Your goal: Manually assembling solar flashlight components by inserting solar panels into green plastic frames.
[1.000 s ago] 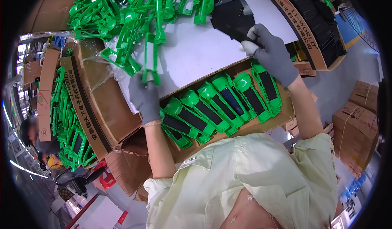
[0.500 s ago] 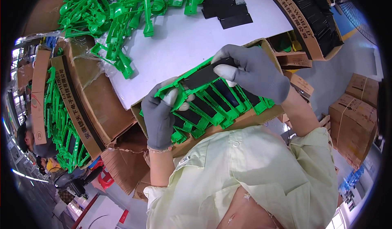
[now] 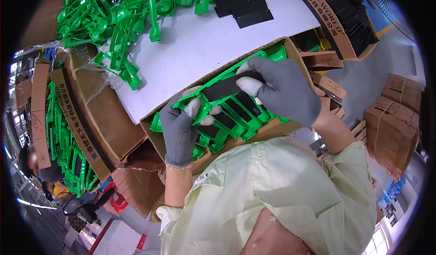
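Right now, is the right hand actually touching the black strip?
Touching. The head view shows it plainly: the right hand has the black strip pinched near its right end, the thumb lying over it.

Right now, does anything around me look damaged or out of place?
The cardboard flap at the picture's lower left looks ragged and bent, possibly torn. The black sheets on the white table lie unevenly overlapped instead of squared up.
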Demonstrator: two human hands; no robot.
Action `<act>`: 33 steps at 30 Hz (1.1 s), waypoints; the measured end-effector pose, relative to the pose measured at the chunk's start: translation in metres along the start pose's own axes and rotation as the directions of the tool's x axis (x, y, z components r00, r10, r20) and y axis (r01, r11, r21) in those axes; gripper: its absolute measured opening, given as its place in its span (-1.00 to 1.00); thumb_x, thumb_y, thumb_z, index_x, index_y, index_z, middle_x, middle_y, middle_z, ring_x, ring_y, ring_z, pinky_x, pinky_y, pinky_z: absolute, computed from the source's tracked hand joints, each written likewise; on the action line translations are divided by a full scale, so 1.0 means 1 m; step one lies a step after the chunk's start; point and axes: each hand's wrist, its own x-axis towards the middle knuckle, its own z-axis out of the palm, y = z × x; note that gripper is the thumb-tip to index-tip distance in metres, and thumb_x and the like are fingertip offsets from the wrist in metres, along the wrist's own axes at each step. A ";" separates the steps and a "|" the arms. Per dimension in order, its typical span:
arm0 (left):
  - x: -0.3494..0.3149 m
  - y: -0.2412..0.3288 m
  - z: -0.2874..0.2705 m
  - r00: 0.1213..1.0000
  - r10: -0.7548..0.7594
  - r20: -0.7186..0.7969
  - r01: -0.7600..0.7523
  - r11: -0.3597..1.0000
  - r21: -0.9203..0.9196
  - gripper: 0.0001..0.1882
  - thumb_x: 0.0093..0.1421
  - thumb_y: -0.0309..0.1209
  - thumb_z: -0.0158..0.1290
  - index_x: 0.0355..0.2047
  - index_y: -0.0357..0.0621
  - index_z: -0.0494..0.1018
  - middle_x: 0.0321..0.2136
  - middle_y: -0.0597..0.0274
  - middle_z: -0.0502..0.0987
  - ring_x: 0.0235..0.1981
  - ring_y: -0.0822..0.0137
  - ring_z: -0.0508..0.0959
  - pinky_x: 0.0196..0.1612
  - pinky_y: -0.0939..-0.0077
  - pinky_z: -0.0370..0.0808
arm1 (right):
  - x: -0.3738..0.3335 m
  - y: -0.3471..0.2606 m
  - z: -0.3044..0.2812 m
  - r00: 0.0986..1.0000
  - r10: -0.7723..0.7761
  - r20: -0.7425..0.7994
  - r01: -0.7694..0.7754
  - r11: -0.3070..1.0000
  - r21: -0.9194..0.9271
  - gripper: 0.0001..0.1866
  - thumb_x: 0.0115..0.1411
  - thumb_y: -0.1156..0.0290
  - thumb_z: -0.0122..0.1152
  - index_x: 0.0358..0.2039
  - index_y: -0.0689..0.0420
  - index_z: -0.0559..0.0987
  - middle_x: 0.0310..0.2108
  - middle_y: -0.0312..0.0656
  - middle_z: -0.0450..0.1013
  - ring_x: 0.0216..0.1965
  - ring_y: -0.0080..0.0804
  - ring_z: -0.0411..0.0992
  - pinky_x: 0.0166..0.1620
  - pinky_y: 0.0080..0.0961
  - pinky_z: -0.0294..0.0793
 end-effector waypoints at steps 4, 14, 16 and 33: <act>-0.002 0.001 0.005 1.000 -0.013 0.027 0.013 1.000 0.004 -0.71 0.21 -0.51 -0.02 -0.10 -0.46 0.39 -0.38 0.00 0.55 -0.44 0.18 0.63 -0.50 0.59 0.59 | 0.000 0.000 0.001 0.999 -0.031 -0.028 0.028 0.994 -0.101 -0.86 0.14 0.41 0.15 -0.31 0.17 0.51 -0.66 -0.15 0.44 -0.70 -0.53 0.42 -0.58 -0.57 0.34; -0.008 0.004 0.015 0.991 -0.092 -0.098 0.114 0.963 0.245 -0.70 0.10 -0.58 0.08 -0.14 -0.45 0.44 -0.37 0.06 0.55 -0.47 0.26 0.62 -0.52 0.64 0.54 | -0.014 0.006 0.001 0.988 -0.127 -0.090 0.070 0.879 -0.471 -0.68 0.04 0.24 0.30 -0.23 0.08 0.50 -0.66 -0.22 0.41 -0.60 -0.49 0.46 -0.49 -0.51 0.41; -0.011 0.001 0.011 0.995 -0.079 -0.054 0.091 0.956 0.279 -0.66 0.06 -0.51 0.08 -0.16 -0.51 0.42 -0.47 0.02 0.54 -0.56 0.30 0.58 -0.62 0.65 0.45 | -0.012 0.015 0.000 0.890 -0.279 -0.361 0.109 0.898 -0.425 -0.60 -0.02 0.21 0.35 -0.18 0.05 0.50 -0.66 -0.25 0.40 -0.55 -0.50 0.48 -0.46 -0.54 0.43; 0.057 -0.033 0.042 0.969 -0.070 0.236 -0.150 0.593 0.791 -0.65 -0.02 -0.38 0.24 -0.23 -0.18 0.41 -0.56 0.15 0.51 -0.63 0.34 0.50 -0.62 0.51 0.37 | -0.077 0.032 -0.026 0.937 0.350 -0.019 -0.318 0.827 -0.464 -0.76 0.01 0.22 0.32 -0.38 0.09 0.58 -0.67 -0.23 0.45 -0.63 -0.46 0.46 -0.49 -0.53 0.38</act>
